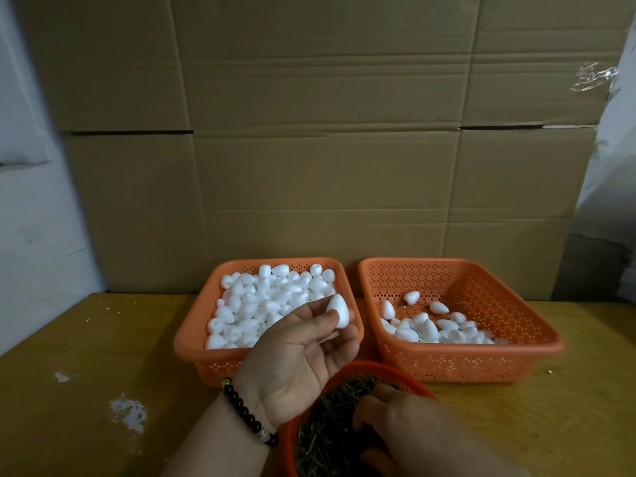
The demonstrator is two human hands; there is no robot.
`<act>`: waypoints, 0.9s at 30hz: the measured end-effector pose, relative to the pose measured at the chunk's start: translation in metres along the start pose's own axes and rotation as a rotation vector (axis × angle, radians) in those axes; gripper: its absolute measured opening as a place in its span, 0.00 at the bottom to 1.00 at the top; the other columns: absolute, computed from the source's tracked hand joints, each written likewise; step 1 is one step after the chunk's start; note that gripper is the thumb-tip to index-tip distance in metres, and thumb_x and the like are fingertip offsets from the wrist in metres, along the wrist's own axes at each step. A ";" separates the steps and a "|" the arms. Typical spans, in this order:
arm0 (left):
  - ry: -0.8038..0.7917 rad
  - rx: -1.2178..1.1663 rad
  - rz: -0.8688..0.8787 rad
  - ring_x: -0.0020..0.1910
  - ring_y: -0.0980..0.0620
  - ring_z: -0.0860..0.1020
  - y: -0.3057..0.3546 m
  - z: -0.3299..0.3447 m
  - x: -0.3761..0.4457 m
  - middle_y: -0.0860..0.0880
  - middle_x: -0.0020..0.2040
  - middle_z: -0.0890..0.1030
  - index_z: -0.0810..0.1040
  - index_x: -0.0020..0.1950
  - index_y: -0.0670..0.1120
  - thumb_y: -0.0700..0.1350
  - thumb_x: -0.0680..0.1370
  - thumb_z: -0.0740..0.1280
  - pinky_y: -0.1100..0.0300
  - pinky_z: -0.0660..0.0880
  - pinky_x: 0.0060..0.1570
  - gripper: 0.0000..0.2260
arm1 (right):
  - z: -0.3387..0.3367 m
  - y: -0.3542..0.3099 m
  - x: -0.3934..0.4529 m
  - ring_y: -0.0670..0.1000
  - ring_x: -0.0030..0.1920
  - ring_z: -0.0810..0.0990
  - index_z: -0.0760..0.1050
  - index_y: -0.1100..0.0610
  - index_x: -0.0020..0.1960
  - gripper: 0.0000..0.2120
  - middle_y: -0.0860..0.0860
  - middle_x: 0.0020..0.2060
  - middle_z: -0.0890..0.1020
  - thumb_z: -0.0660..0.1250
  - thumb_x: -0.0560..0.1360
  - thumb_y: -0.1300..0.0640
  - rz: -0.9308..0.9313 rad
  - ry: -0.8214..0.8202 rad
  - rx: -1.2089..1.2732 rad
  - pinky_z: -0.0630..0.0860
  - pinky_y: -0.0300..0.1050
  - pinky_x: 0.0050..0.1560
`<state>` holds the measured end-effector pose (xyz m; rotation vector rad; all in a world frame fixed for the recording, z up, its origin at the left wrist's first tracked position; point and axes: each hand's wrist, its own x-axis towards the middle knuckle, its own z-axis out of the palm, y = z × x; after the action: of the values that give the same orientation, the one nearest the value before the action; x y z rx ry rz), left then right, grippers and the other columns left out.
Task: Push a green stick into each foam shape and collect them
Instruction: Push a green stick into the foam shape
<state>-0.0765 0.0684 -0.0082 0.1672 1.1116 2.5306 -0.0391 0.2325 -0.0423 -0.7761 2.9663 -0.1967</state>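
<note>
While the left hand (296,352) pinches a white, egg-shaped foam shape (338,310) between thumb and fingers, the right hand (395,418) reaches with curled fingers into the green sticks (323,438); whether it holds one cannot be told.

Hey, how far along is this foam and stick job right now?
Early on. The right basket holds a small batch of foam shapes; no sticks show on them. The left hand pinches one foam shape, and the right hand reaches into the green sticks. The left basket remains nearly full.

Flattened cardboard sheet (327,149) upright behind a paint-flecked wooden table (86,373).
</note>
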 end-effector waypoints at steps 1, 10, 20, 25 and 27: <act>-0.014 -0.002 -0.016 0.37 0.50 0.81 0.000 0.000 -0.001 0.41 0.45 0.83 0.78 0.55 0.39 0.36 0.70 0.67 0.58 0.79 0.34 0.14 | 0.000 0.000 0.000 0.50 0.57 0.75 0.69 0.44 0.61 0.15 0.46 0.57 0.72 0.64 0.75 0.46 0.000 0.001 -0.001 0.75 0.45 0.53; -0.026 -0.084 -0.052 0.40 0.50 0.80 0.001 0.001 0.001 0.40 0.54 0.83 0.77 0.62 0.42 0.41 0.75 0.62 0.59 0.78 0.37 0.16 | 0.003 0.000 0.000 0.51 0.58 0.75 0.70 0.46 0.64 0.17 0.47 0.59 0.71 0.62 0.77 0.45 -0.007 0.013 -0.030 0.75 0.45 0.52; -0.041 -0.155 -0.107 0.40 0.49 0.81 -0.001 0.003 0.000 0.40 0.53 0.83 0.76 0.61 0.37 0.42 0.74 0.63 0.59 0.79 0.36 0.17 | -0.003 -0.003 -0.005 0.49 0.54 0.76 0.72 0.48 0.55 0.10 0.46 0.54 0.73 0.63 0.75 0.46 0.004 0.038 0.011 0.76 0.45 0.52; -0.033 -0.206 -0.134 0.40 0.48 0.82 -0.001 0.004 0.000 0.40 0.54 0.83 0.75 0.63 0.38 0.42 0.74 0.64 0.58 0.79 0.35 0.18 | -0.005 -0.001 -0.005 0.48 0.53 0.76 0.72 0.47 0.54 0.10 0.45 0.53 0.73 0.63 0.75 0.46 -0.001 0.045 0.034 0.75 0.43 0.51; -0.031 -0.227 -0.141 0.40 0.48 0.82 0.000 0.004 -0.001 0.41 0.53 0.83 0.74 0.63 0.39 0.42 0.74 0.64 0.58 0.79 0.35 0.19 | -0.006 0.000 -0.005 0.47 0.52 0.76 0.73 0.47 0.54 0.10 0.44 0.53 0.73 0.64 0.75 0.46 0.004 0.044 0.057 0.76 0.44 0.52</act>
<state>-0.0746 0.0712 -0.0053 0.0651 0.7879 2.4940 -0.0356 0.2353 -0.0361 -0.7694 2.9883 -0.3000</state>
